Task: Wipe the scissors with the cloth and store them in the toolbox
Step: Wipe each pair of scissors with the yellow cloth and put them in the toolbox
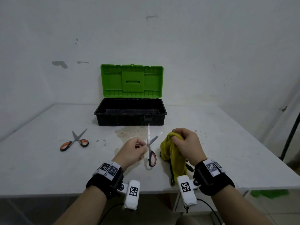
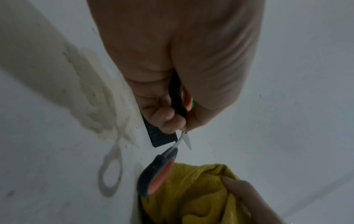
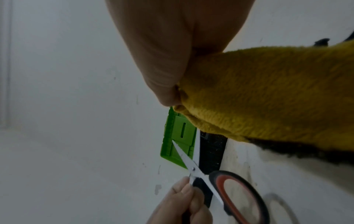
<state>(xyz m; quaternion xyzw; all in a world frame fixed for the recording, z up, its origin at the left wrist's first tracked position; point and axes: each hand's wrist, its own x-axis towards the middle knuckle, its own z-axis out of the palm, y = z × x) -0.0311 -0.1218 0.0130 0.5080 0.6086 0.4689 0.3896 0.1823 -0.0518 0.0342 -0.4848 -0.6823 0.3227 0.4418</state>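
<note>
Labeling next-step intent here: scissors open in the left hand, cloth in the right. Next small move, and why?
Probably bring the yellow cloth in the right hand onto a blade of the red-handled scissors: the left hand holds them open, blades bare, cloth beside but not touching.

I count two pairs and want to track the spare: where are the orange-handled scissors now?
In the head view the orange-handled scissors lie blades open on the table, left of the left hand and in front-left of the open toolbox.

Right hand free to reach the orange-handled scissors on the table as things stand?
Probably not: the right hand grips the yellow cloth, and the orange-handled scissors lie far left, beyond the left hand holding the red-handled scissors.
</note>
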